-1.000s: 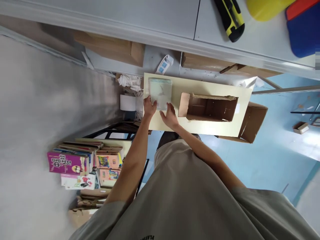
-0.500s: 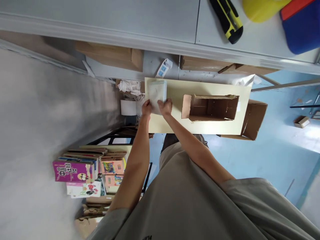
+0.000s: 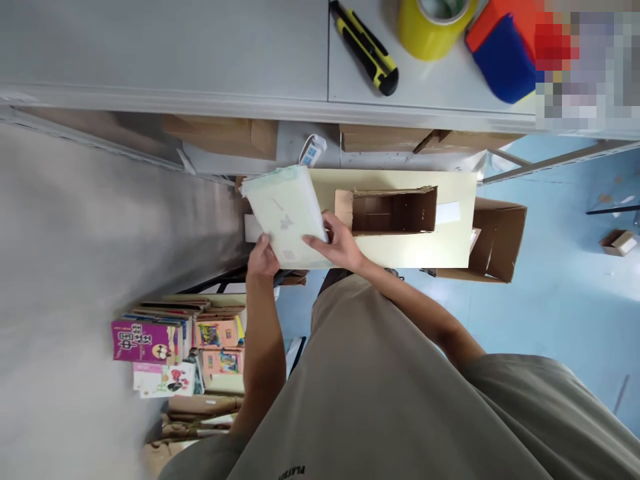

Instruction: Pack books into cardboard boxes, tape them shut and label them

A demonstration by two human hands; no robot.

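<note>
A flat, pale package, apparently books in a translucent wrapping [image 3: 285,213], is held tilted above the left end of the cream tabletop [image 3: 390,252]. My left hand [image 3: 263,257] grips its lower left corner. On the right edge, my right hand [image 3: 340,241] pinches it with the thumb on top. The wrapping sticks out raggedly at the upper left corner. To the right of my right hand an open cardboard box [image 3: 395,212] lies on the tabletop, one flap folded out toward the package. A white paper slip [image 3: 447,212] is beside that box.
A grey shelf [image 3: 175,47] across the top carries a box cutter [image 3: 367,50] and a yellow tape roll [image 3: 433,30]. A power strip [image 3: 313,152] lies beneath it. Stacked books [image 3: 145,340] stand lower left. Another open carton [image 3: 497,240] stands off the table's right end.
The package has been lifted toward me and tilted, so it looks larger. My left hand moved left and down; my right hand now grips the right edge. The camera view has shifted.
</note>
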